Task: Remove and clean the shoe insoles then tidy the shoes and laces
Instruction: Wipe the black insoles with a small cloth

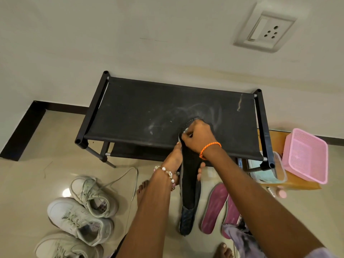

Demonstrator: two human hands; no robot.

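Note:
A long dark insole [189, 185] leans with its far end on the black fabric top of a shoe rack [141, 116]. My left hand [175, 161] grips it from underneath at the middle, thumb on one side and fingers showing on the other. My right hand [197, 138] is curled in a fist over the insole's upper end and pinches something small and pale against it; what it is I cannot tell. Two pink insoles [216, 207] lie on the floor at the right. White laced sneakers [93, 196] stand on the floor at the left.
A pink plastic basket [307, 155] and a clear container [268, 172] sit on a wooden board right of the rack. A loose lace [128, 175] trails from the sneakers. My bare feet [143, 190] are below. A wall socket [266, 28] is above.

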